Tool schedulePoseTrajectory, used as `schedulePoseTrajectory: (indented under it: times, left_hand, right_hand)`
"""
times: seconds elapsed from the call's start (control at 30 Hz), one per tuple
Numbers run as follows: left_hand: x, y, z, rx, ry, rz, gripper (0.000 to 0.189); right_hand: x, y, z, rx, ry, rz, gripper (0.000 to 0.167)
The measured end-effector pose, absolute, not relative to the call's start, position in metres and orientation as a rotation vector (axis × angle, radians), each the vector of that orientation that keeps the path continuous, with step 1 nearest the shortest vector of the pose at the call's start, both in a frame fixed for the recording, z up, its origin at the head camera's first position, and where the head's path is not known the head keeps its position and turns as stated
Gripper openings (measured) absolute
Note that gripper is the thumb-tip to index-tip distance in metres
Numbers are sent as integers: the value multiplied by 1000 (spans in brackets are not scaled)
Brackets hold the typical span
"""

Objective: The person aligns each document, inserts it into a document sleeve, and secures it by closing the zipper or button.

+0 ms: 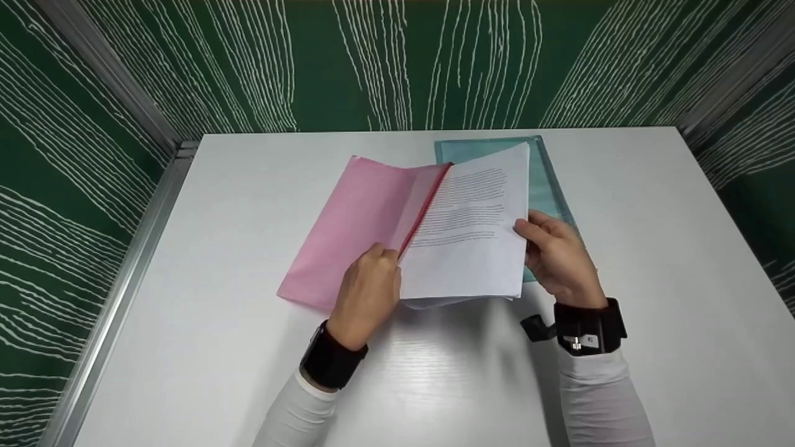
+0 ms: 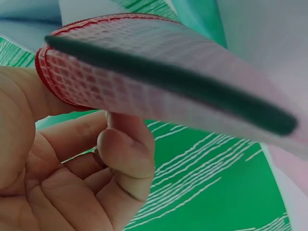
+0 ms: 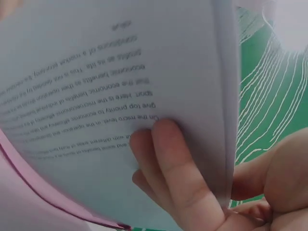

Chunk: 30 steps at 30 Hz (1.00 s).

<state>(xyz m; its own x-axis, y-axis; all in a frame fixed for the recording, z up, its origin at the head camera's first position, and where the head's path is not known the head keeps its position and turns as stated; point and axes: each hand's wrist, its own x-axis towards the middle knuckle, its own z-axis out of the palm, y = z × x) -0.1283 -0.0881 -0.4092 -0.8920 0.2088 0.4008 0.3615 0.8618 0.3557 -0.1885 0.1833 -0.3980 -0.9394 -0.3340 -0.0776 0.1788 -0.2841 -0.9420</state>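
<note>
A pink mesh zip folder (image 1: 348, 223) with a red zipper edge tilts up at the middle of the table. My left hand (image 1: 367, 292) grips its near corner by the red edge; in the left wrist view the mesh mouth (image 2: 96, 72) bulges apart, with a dark green strip (image 2: 173, 79) across it. Printed white sheets (image 1: 469, 267) stand against the red edge, their left side hidden at the folder's mouth. At their right edge, my right hand (image 1: 556, 257) pinches the stack, thumb on the front and fingers (image 3: 180, 168) spread over the back page.
A teal zip folder (image 1: 549, 192) lies on the white table (image 1: 236, 205) behind the sheets, partly covered by them. Green panels with white lines (image 1: 317, 68) rise along the back and sides. A black strap end (image 1: 537, 328) sticks out from the right wrist band.
</note>
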Motion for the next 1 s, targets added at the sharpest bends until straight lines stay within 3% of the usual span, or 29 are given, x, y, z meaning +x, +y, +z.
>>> schedulePoseTrajectory:
  times: [0.17, 0.57, 0.8, 1.0]
  left_hand:
    - [-127, -92, -409, -460, -2722, -616, 25]
    - [-123, -105, -404, -785, -2901, -693, 6]
    - [-121, -100, -405, -719, -2833, -410, 33]
    - [-124, -92, -408, -638, -2637, -251, 15]
  right_hand:
    - [-189, 183, -399, -174, 1582, -2316, 48]
    - [-190, 180, -402, -160, 1602, -2354, 47]
    - [-190, 180, -402, -177, 1599, -2354, 47]
    - [-189, 183, -400, -171, 1634, -2334, 50]
